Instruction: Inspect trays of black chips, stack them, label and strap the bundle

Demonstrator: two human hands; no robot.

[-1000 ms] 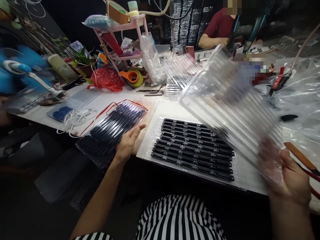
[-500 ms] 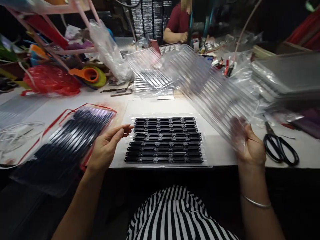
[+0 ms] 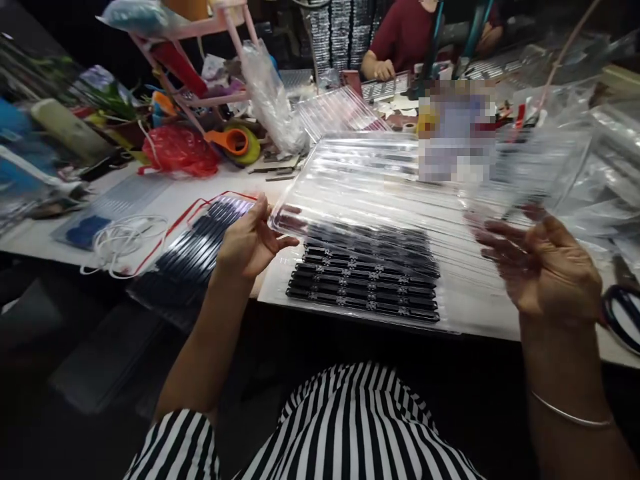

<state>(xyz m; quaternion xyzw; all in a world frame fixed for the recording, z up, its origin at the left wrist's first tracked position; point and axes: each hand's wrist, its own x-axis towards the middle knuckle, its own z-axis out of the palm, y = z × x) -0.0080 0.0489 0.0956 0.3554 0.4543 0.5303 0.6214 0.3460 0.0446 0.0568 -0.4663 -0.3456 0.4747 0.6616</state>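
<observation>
A clear ribbed plastic tray [image 3: 360,173] is held up between my two hands, tilted above the table. My left hand [image 3: 250,240] grips its left corner, thumb on top and fingers below. At the other end, my right hand [image 3: 550,267] is closed on the right edge, its fingers showing through the plastic. Under the clear tray, several rows of black strips [image 3: 363,291] lie in another clear tray at the table's front edge. The back rows show only through the raised plastic. Left of my left hand lies a stack of packed black strips [image 3: 200,237].
Scissors [image 3: 623,313] lie at the right edge. White cable [image 3: 123,243], a red plastic bag [image 3: 180,150] and an orange scoop [image 3: 227,140] are on the left. A pink rack [image 3: 215,27] stands behind. Across the table, a person in a dark red shirt [image 3: 405,33] sits.
The raised clear tray has swung left and levelled out over the black strips. My left hand has risen and taken hold of its left corner. The camera view has turned left.
</observation>
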